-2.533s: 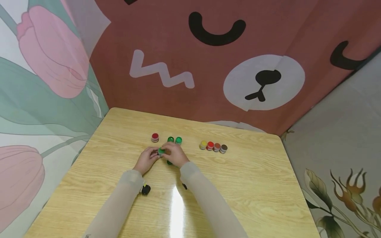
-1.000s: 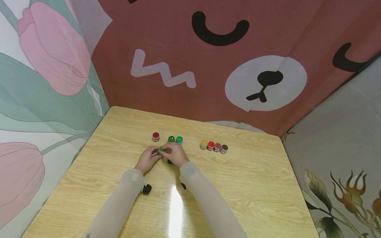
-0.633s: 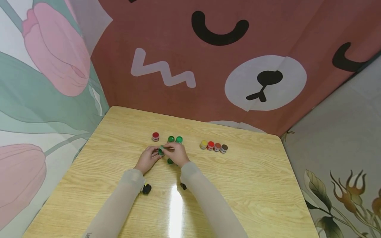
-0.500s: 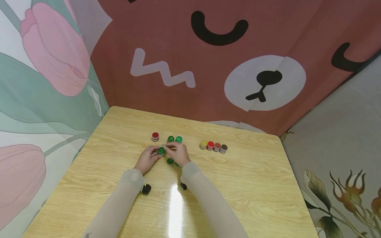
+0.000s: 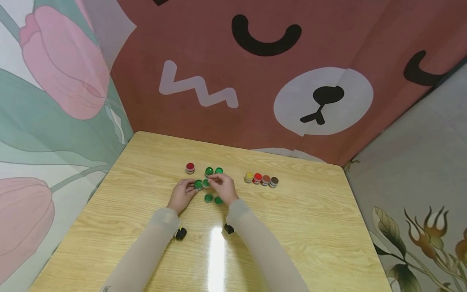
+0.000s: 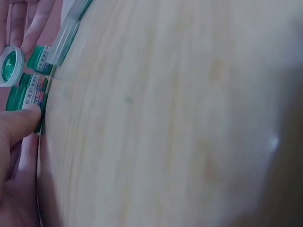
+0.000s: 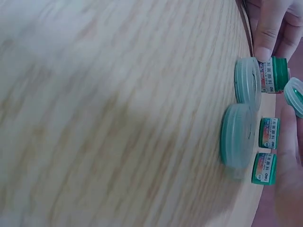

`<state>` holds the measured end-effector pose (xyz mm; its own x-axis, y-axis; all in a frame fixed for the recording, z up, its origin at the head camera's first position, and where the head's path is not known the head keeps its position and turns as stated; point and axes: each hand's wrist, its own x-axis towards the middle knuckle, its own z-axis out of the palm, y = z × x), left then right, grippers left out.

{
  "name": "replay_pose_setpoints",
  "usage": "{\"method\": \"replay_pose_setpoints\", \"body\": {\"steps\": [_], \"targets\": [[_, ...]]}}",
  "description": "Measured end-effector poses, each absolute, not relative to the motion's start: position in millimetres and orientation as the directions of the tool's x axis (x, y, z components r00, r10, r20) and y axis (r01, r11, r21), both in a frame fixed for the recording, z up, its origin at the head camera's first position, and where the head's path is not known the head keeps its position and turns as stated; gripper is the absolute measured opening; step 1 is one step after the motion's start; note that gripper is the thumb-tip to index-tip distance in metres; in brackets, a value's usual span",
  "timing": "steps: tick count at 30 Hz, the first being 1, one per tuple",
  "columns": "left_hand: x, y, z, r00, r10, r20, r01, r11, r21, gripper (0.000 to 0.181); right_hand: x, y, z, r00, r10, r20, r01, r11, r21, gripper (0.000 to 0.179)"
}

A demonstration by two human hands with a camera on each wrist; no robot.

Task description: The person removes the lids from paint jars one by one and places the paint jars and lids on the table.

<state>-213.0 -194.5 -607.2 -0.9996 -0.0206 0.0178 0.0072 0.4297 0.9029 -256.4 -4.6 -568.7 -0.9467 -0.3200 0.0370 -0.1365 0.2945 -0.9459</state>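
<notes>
My left hand [image 5: 180, 194] grips a small open jar of green paint [image 5: 198, 185] standing on the table; in the left wrist view the thumb presses its label side [image 6: 33, 92]. Just right of it, my right hand [image 5: 224, 188] pinches the jar's lid [image 5: 206, 183], raised and tilted so its green-smeared inside shows in the left wrist view. Two more green paint jars [image 5: 209, 171] [image 5: 219, 170] stand behind the hands. Nearer the person, two lids with green insides lie flat, a left lid [image 5: 208, 198] and a right lid [image 5: 218, 200].
A dark red paint jar [image 5: 190, 168] stands alone at the back left. To the right runs a row of a yellow jar [image 5: 249, 177], a red jar [image 5: 257, 178], a brown jar [image 5: 266, 180] and a dark brown jar [image 5: 274, 182]. The wooden table [image 5: 310, 227] meets curtained walls behind.
The lid has come off the green jar in my left hand. My right hand has carried it a little to the right, uncovering the green paint and the lids on the table.
</notes>
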Motion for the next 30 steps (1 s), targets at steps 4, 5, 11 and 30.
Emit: {"method": "replay_pose_setpoints", "body": {"steps": [4,5,11,30], "targets": [[-214.9,-189.6,-600.8,-0.999,-0.031,0.015,-0.001,0.465,0.885,0.041,-255.6,0.0,-566.0,-0.937,-0.348,0.024,-0.138,0.307,-0.941,0.020],[-215.8,-188.5,-599.4,-0.999,-0.033,0.014,-0.003,0.477,0.879,0.041,-255.6,0.9,-565.5,-0.933,-0.358,0.026,-0.147,0.314,-0.938,0.020],[-224.3,-185.2,-595.1,-0.999,-0.038,0.008,-0.016,0.595,0.803,0.039,-257.5,0.5,-567.5,-0.885,-0.464,0.029,-0.221,0.364,-0.905,0.016],[-248.0,-178.6,-583.2,-0.994,-0.113,0.002,-0.078,0.698,0.712,0.035,-255.4,-18.1,-558.6,-0.653,-0.755,0.063,-0.643,0.509,-0.573,0.015]]}}
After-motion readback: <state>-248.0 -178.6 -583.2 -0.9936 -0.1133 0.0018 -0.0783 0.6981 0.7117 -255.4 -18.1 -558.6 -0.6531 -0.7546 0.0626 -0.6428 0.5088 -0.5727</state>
